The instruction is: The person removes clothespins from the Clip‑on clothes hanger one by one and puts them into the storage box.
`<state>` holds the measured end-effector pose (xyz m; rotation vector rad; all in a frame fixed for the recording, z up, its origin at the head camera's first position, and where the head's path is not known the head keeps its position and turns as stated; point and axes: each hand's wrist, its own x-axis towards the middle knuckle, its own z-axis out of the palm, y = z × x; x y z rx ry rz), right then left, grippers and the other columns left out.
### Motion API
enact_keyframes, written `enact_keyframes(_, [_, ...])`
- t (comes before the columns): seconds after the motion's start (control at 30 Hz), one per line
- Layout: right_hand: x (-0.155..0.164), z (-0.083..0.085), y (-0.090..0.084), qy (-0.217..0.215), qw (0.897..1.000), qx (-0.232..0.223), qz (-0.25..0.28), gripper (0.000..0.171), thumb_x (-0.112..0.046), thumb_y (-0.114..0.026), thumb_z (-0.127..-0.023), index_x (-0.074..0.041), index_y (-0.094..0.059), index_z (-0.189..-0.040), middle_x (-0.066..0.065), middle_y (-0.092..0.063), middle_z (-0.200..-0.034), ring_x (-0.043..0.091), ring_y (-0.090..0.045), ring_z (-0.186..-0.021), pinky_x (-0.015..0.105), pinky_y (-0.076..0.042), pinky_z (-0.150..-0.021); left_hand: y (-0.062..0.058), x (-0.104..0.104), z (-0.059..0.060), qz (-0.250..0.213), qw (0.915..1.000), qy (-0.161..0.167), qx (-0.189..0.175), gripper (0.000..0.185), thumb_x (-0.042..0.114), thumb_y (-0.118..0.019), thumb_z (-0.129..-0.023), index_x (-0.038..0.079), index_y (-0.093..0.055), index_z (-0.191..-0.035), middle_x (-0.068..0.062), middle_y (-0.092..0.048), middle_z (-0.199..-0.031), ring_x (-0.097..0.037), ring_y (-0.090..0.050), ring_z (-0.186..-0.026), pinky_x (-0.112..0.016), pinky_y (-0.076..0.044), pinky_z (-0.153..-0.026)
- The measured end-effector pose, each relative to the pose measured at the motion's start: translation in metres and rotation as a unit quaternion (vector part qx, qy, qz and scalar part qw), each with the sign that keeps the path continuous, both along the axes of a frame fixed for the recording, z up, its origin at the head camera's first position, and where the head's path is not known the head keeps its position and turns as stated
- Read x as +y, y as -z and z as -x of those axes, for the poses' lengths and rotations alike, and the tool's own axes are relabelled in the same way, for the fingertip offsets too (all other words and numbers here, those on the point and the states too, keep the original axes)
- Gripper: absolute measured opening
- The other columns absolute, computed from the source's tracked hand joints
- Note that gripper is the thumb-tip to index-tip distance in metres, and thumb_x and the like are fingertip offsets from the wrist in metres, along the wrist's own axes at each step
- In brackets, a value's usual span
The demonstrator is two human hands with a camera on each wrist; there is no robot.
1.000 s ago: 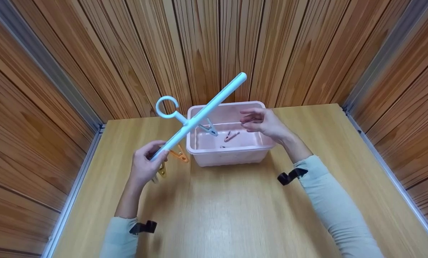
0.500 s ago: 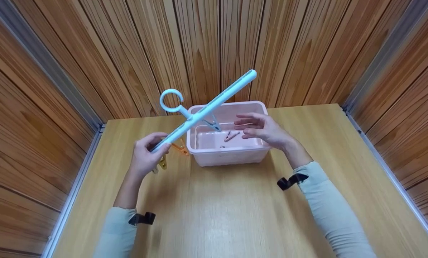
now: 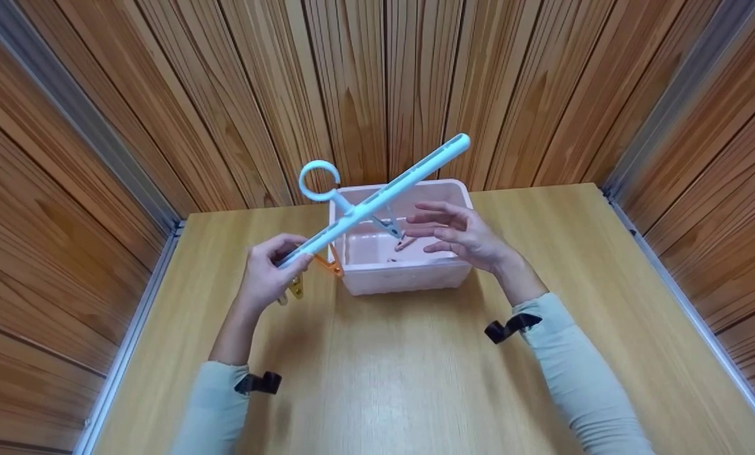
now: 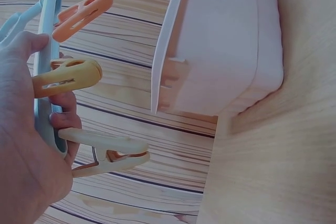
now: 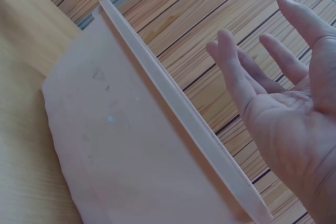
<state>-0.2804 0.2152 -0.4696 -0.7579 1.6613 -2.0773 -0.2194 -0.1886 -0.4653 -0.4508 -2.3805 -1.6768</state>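
Clothespin hanger, light blue, tilted across pink bin, far end raised above bin's back rim; your left hand grips its near end left of bin. Your right hand hovers over bin, fingers spread, holding nothing. Loose pegs inside bin
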Motion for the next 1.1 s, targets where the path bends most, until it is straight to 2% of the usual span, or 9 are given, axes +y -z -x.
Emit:
enact_keyframes(0.2, [-0.005, -0.005, 0.001, -0.009, 0.999, -0.01, 0.038, 0.044, -0.01, -0.061, -0.113, -0.019, -0.063, -0.156, 0.002, -0.075, -0.148, 0.02, -0.076, -0.135, 0.037, -0.067, -0.105, 0.001, 0.007, 0.004, 0.001, 0.9997, 0.022, 0.009, 0.019, 0.003, -0.08, -0.101, -0.003, -0.08, -0.119, -0.013, -0.079, -0.094, -0.007, -0.072, -0.077, -0.021, -0.059, -0.071])
enact_keyframes(0.37, [-0.009, -0.009, 0.0, -0.013, 0.998, -0.017, 0.064, 0.044, -0.002, -0.055, -0.113, -0.022, -0.068, -0.15, 0.0, -0.075, -0.146, 0.019, -0.075, -0.133, 0.036, -0.066, -0.108, 0.0, 0.012, 0.006, 0.009, 0.9992, 0.038, 0.005, 0.019, 0.004, -0.08, -0.102, -0.003, -0.08, -0.12, -0.015, -0.079, -0.095, -0.008, -0.072, -0.077, -0.021, -0.059, -0.072])
enact_keyframes(0.57, [-0.014, -0.012, 0.0, -0.031, 0.995, -0.011, 0.09, 0.047, 0.001, -0.053, -0.113, -0.028, -0.072, -0.146, 0.0, -0.076, -0.147, 0.018, -0.075, -0.132, 0.038, -0.066, -0.108, 0.0, 0.017, 0.006, 0.022, 0.9986, 0.048, -0.003, 0.019, 0.006, -0.079, -0.104, -0.002, -0.079, -0.12, -0.018, -0.079, -0.096, -0.009, -0.071, -0.079, -0.022, -0.058, -0.073])
enact_keyframes(0.83, [-0.02, -0.013, 0.003, -0.066, 0.99, -0.011, 0.12, 0.041, -0.005, -0.061, -0.114, -0.028, -0.074, -0.146, 0.001, -0.078, -0.144, 0.018, -0.077, -0.13, 0.035, -0.066, -0.106, 0.003, 0.02, 0.006, 0.022, 0.9978, 0.062, -0.008, 0.019, 0.005, -0.078, -0.104, -0.004, -0.078, -0.121, -0.014, -0.078, -0.093, -0.008, -0.07, -0.078, -0.022, -0.057, -0.072])
enact_keyframes(1.1, [-0.026, -0.017, 0.002, -0.095, 0.985, -0.002, 0.143, 0.043, -0.002, -0.055, -0.115, -0.025, -0.073, -0.147, 0.003, -0.08, -0.141, 0.022, -0.08, -0.128, 0.034, -0.068, -0.101, 0.004, 0.02, 0.005, 0.027, 0.997, 0.07, -0.019, 0.021, 0.006, -0.077, -0.105, -0.003, -0.079, -0.124, -0.011, -0.078, -0.094, -0.009, -0.07, -0.079, -0.023, -0.056, -0.071])
